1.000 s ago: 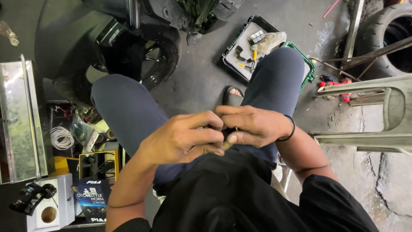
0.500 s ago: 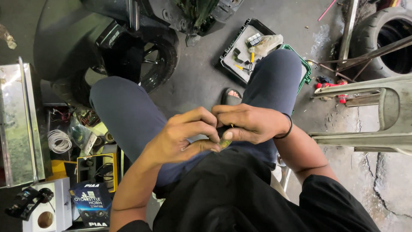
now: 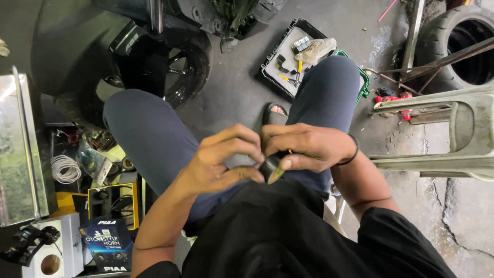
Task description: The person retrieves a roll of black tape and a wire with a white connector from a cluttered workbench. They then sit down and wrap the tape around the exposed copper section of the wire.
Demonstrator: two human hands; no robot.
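Small dark part [image 3: 271,167], half-hidden by fingers [image 3: 242,149]

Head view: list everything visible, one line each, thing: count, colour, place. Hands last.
small part: 1, black with a yellowish tip, pinched between both hands
tool tray: 1, black, on the floor ahead, small tools inside
wheel: 1, black, upper left
tyre: 1, black, upper right
cable coil: 1, white, left clutter
boxes: 2, dark blue and white, lower left
metal case: 1, silver, far left
left hand: on the part
right hand: on the part, black wristband
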